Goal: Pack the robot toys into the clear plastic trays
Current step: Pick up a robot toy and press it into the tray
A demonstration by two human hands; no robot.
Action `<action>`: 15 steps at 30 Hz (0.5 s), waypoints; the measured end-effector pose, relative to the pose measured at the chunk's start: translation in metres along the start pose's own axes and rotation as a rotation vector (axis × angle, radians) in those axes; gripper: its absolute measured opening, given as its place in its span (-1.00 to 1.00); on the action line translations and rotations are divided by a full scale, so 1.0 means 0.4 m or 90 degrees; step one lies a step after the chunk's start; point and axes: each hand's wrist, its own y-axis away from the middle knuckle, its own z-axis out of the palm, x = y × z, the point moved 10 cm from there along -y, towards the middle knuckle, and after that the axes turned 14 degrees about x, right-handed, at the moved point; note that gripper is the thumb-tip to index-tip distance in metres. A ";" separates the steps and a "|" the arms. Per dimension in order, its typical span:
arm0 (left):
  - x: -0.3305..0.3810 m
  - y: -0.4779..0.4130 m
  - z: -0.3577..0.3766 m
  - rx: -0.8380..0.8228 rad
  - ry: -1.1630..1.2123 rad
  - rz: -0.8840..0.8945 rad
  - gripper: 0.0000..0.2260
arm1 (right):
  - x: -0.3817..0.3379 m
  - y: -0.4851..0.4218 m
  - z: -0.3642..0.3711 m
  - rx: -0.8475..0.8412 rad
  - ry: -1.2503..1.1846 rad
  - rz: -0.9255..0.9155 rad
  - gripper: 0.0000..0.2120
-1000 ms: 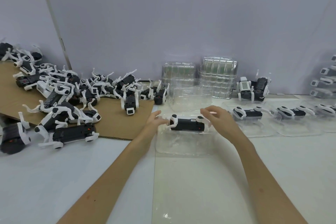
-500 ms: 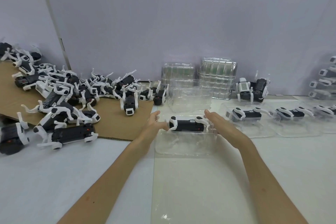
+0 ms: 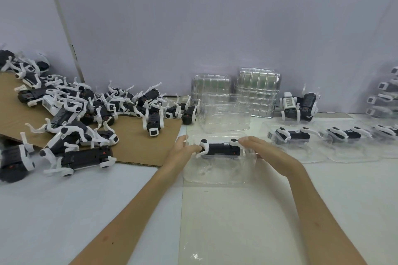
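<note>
Mid-table, right in front of you, one robot toy (image 3: 221, 149) lies on its side in the far half of a clear tray (image 3: 217, 175), black body lengthwise, white legs folded against it. Your left hand (image 3: 183, 150) is at the toy's left end, fingers stretched out to touch the white leg there, thumb lifted, not wrapped round anything. Your right hand (image 3: 266, 151) lies flat, fingers straight, at the toy's right end and over the tray's rim; no grip there either.

Handling, as a judgement: the toy looks like hard plastic, light, rigid in the body. The thin white legs look like the weak part and likely swivel, so press and lift by the black body, not the legs. The tray is thin, clear, bendy and probably slippery on the table (image 3: 237, 221); steady its rim while you seat the toy or it may skid.

Left side: pile of loose toys (image 3: 86, 114) on a cardboard sheet (image 3: 133, 135). Behind the tray: stack of empty trays (image 3: 224, 114). Right: packed trays (image 3: 289, 135) in a row.
</note>
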 end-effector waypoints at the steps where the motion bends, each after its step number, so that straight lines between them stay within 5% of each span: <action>1: 0.003 -0.003 -0.008 0.016 0.003 0.012 -0.33 | -0.012 0.007 0.001 0.001 -0.007 -0.019 -0.43; 7: 0.071 0.015 -0.025 0.043 0.058 0.162 -0.34 | -0.082 0.029 -0.010 0.074 -0.115 -0.106 -0.44; 10: 0.077 0.021 -0.015 0.007 0.070 0.164 -0.36 | -0.101 0.028 -0.023 0.102 -0.180 -0.135 -0.29; 15: 0.075 0.019 -0.005 -0.028 0.077 0.160 -0.31 | -0.111 0.027 -0.022 0.093 -0.238 -0.153 -0.32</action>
